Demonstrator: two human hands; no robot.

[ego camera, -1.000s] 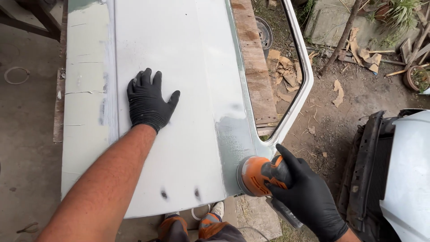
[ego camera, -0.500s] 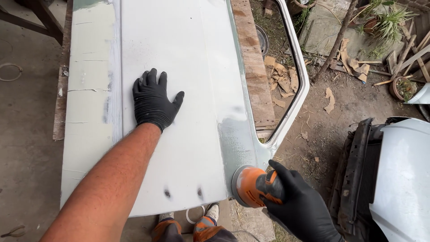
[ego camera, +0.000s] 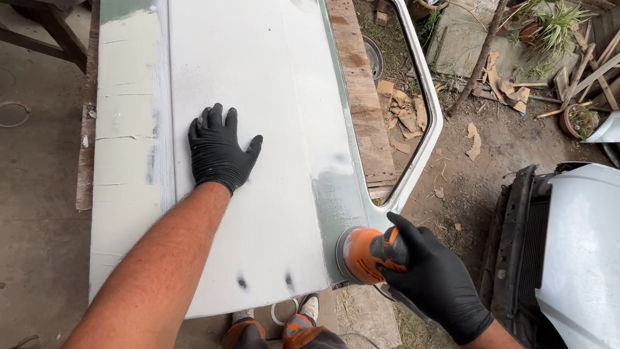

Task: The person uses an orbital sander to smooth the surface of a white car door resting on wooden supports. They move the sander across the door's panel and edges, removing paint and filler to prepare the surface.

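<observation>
Left hand (ego camera: 218, 150) lies flat and spread on the long pale-grey car door panel (ego camera: 258, 97), right hand (ego camera: 434, 284) clamps the round orange sander (ego camera: 361, 254) at its five-o'clock corner.

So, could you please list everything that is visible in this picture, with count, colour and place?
car door panel: one, white and pale grey, lying flat in the middle
window frame of the door: one, white, at the panel's right side
wooden plank: one, brown, under the door's right part
sander: one, orange, at the panel's lower right edge
car body part: one, white with a black edge, on the right
scraps of wood and cardboard: several, light brown, on the dirt ground
potted plants: a few, green, top right
shoes: two, bottom, below the panel
left hand: one, black glove, pressed flat on the panel
right hand: one, black glove, gripping the sander
</observation>
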